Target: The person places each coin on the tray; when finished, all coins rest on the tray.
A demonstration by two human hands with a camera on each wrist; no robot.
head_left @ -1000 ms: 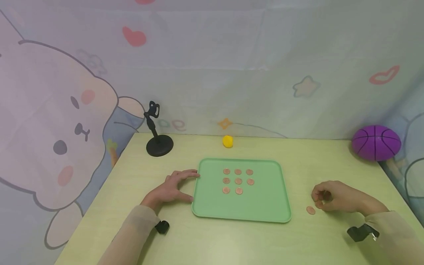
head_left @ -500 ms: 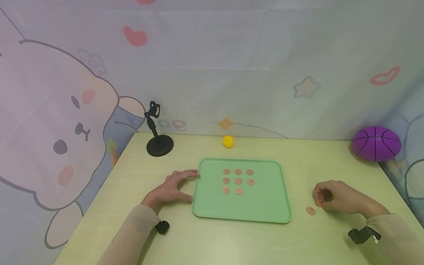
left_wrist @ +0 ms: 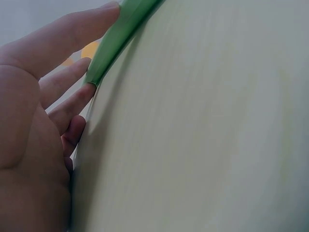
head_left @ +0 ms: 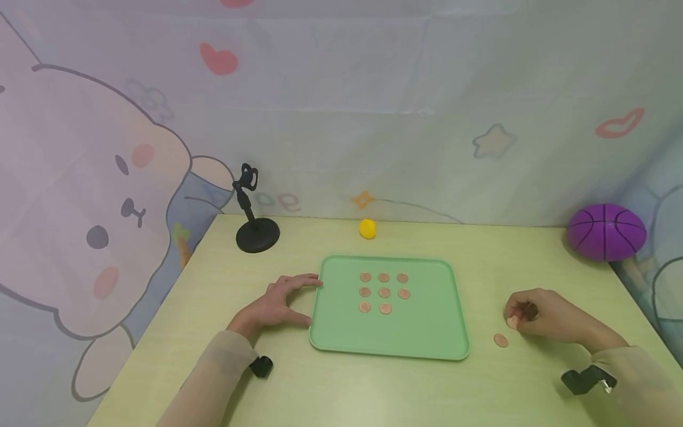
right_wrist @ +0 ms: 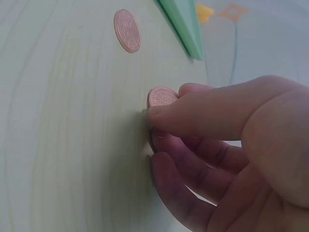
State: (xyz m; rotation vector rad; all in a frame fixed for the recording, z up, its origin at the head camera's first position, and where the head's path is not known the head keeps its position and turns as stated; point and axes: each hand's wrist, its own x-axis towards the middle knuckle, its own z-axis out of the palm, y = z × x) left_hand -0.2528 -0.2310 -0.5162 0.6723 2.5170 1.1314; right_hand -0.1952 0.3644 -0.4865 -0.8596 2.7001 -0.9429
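Note:
On a light green tray (head_left: 427,332) lie several copper-coloured coins (head_left: 384,292) in three rows, the nearest row holding two. My left hand (head_left: 273,305) touches the tray's left edge with its thumb and fingertips spread; the left wrist view shows the fingers at the green rim (left_wrist: 108,53). To the right of the tray, my right hand (head_left: 544,314) pinches a coin (right_wrist: 161,95) between thumb and fingers, close over the table. A loose coin (head_left: 500,340) lies flat on the table just left of that hand.
A black stand (head_left: 257,234) with a round base is at the table's back left. Behind the tray sits a small yellow object (head_left: 367,229). A purple ball (head_left: 606,232) rests at the back right corner, and a printed cloth (head_left: 341,118) hangs behind the table.
The right hand's coin, hidden by the fingers half a second ago, now shows between thumb and fingers, and that hand has risen slightly. The left hand and tray stay put.

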